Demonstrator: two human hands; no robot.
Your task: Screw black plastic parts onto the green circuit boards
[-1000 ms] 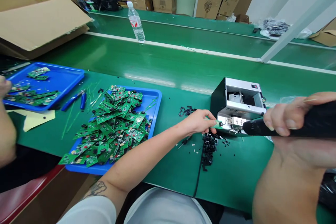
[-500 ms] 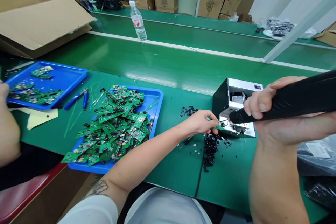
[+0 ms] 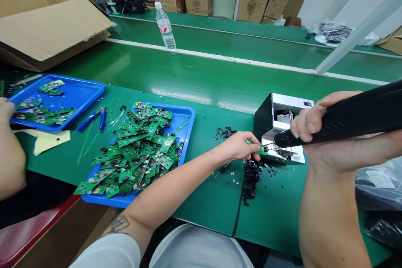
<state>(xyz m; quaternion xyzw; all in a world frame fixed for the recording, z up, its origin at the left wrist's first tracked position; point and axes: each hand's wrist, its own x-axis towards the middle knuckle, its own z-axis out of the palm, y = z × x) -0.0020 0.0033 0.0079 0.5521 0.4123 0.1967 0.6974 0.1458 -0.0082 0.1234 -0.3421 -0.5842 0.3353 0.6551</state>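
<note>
My left hand (image 3: 243, 145) pinches a small green circuit board (image 3: 263, 149) by its edge, at the front of a black and silver box-shaped machine (image 3: 266, 113). My right hand (image 3: 317, 123) is wrapped around a thick black electric screwdriver (image 3: 342, 113), held slanting with its narrow end toward the board. A thin bit seems to reach from that end to the board; whether it touches a screw is too small to tell. Below the left hand lies a heap of small black plastic parts (image 3: 251, 180). Left of my forearm, a blue tray (image 3: 187, 134) carries a pile of green circuit boards (image 3: 147, 146).
Another person's hand and forearm (image 3: 11, 150) are at the far left, beside a second blue tray (image 3: 86, 96) with boards. Blue-handled cutters (image 3: 94, 119) lie between the trays. A water bottle (image 3: 165, 27) stands behind. A plastic bag (image 3: 381, 182) sits at the right.
My hands, the board and the screwdriver keep nearly the same place. The other person's hand at the far left has shifted slightly.
</note>
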